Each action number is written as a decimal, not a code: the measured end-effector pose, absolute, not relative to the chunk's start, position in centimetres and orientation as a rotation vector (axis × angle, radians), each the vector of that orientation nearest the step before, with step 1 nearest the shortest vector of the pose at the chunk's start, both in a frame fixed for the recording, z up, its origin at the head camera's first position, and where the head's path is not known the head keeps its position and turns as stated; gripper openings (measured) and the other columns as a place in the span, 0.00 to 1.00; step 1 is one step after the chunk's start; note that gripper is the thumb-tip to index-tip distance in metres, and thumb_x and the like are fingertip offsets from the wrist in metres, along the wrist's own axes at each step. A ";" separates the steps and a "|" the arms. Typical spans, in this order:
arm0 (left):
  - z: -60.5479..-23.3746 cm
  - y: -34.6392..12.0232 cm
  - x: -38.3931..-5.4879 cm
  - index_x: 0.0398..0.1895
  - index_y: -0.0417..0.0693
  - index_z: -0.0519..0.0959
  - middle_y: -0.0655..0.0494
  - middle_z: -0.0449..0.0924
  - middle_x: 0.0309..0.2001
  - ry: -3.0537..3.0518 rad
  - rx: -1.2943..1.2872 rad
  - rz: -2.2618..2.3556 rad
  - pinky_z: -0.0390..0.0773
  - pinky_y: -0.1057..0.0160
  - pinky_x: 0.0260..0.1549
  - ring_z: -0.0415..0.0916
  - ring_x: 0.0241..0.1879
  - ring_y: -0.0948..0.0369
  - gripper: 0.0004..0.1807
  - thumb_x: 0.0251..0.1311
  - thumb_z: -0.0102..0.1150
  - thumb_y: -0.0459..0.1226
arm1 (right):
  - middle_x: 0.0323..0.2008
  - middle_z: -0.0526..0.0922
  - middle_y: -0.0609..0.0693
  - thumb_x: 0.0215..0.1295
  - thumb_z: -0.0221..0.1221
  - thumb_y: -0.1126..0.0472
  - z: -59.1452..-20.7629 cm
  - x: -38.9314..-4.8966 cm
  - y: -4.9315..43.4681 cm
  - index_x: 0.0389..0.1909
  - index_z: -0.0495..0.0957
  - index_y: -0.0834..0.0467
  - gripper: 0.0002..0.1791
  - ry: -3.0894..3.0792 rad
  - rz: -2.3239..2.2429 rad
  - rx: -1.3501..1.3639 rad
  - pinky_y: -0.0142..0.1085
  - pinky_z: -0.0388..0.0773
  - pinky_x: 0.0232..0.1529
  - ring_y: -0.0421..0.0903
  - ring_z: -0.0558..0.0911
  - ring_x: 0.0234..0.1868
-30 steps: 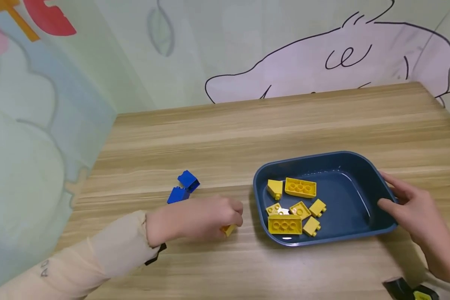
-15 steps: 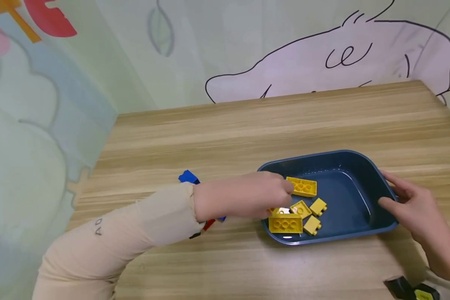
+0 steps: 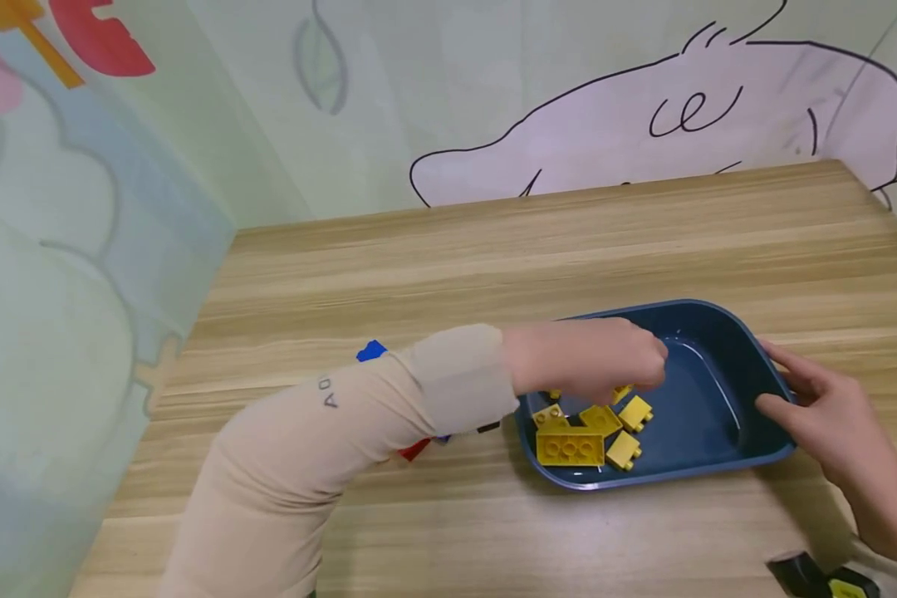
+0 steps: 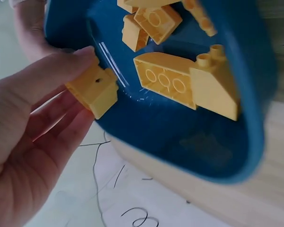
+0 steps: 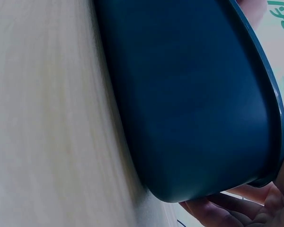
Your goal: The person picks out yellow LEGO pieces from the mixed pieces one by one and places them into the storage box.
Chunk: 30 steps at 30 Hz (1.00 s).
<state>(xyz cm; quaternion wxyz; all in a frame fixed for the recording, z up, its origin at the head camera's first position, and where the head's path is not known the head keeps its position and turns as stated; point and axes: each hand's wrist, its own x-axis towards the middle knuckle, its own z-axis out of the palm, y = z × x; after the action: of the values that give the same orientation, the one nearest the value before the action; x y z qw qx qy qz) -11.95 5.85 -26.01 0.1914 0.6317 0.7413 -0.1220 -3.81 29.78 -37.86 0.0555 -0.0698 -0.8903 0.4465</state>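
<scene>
My left hand (image 3: 594, 357) is over the dark blue tray (image 3: 698, 473), its thumb and fingers pinching a yellow toy building brick (image 4: 97, 90), best seen in the left wrist view. Below it several other yellow bricks lie in the tray: a long one with its hollow side showing (image 3: 571, 447), small ones (image 3: 624, 450), and a sloped one (image 4: 217, 90) beside another long brick (image 4: 163, 80). At the tray's right end my right hand (image 3: 840, 432) grips the wall, thumb over the rim and fingers outside. Part of the tray's left side is hidden by my left hand.
Left of the tray, a blue brick (image 3: 371, 350) and a red brick (image 3: 414, 450) show on the wooden table (image 3: 493, 266), partly covered by my left sleeve (image 3: 329, 432). A wall painted with cartoons (image 3: 568, 141) stands behind the table.
My left hand has picked up a yellow brick from the table left of the tray and carried it rightward over the tray. The right hand stays on the tray's end.
</scene>
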 end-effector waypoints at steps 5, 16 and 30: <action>-27.4 8.4 -12.7 0.46 0.45 0.78 0.56 0.75 0.46 2.046 1.767 -0.278 0.68 0.75 0.42 0.67 0.44 0.61 0.12 0.59 0.58 0.31 | 0.46 0.75 0.74 0.54 0.57 0.75 -37.9 -3.7 29.9 0.64 0.64 0.63 0.34 -2.706 1.352 -0.211 0.25 0.76 0.22 0.22 0.74 0.30; -28.8 11.1 -14.1 0.49 0.49 0.77 0.58 0.73 0.51 2.076 1.717 -0.401 0.67 0.75 0.46 0.66 0.48 0.61 0.15 0.58 0.59 0.33 | 0.49 0.70 0.79 0.54 0.56 0.74 -37.8 -3.8 29.9 0.64 0.63 0.66 0.33 -2.708 1.345 -0.203 0.24 0.74 0.22 0.21 0.72 0.31; -29.7 11.6 -14.1 0.46 0.48 0.77 0.59 0.69 0.42 2.057 1.700 -0.324 0.66 0.74 0.41 0.63 0.42 0.63 0.11 0.59 0.59 0.32 | 0.44 0.75 0.77 0.55 0.57 0.74 -37.2 -3.5 29.4 0.64 0.62 0.68 0.33 -2.735 1.336 -0.224 0.24 0.75 0.22 0.23 0.74 0.29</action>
<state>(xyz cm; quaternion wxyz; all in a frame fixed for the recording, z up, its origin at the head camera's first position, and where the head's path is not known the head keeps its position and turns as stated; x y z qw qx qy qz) -14.13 11.59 -29.71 0.2248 0.6163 0.7455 -0.1175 -3.45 29.36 -37.24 0.0445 -0.0734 -0.8952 0.4373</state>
